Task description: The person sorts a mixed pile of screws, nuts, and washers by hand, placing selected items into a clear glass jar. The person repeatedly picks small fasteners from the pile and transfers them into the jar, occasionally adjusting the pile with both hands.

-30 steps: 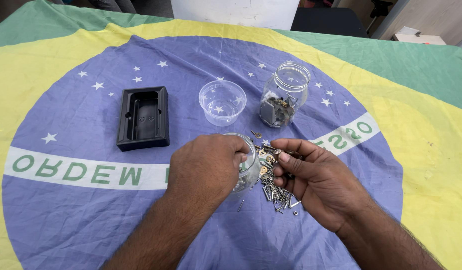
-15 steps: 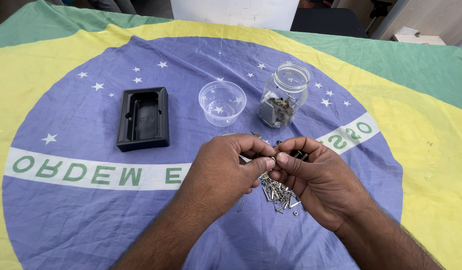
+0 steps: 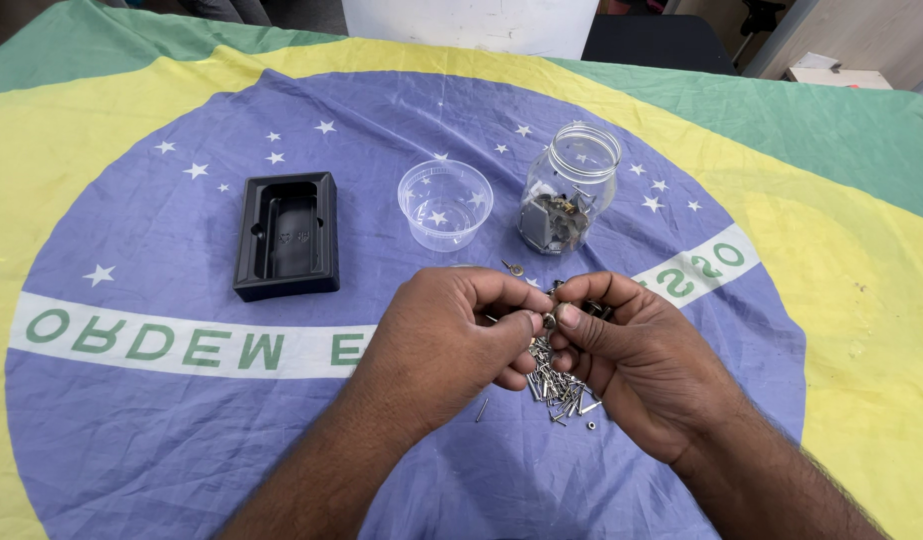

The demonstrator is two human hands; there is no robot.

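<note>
Over the screw pile on the flag cloth, the left hand and right hand now meet, fingertips pinching one small metal piece between them. A second ago the left covered a cup. Tray, bowl and jar haven't moved.

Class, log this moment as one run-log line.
left hand: pinching small metal piece | right hand: pinching same piece | below: screw pile | beyond: clear cup, jar, black tray

left hand: fingers curled, thumb and forefinger pinched | right hand: fingers curled, thumb tip meeting the left's | both forearms angled inward, hands touching
</note>
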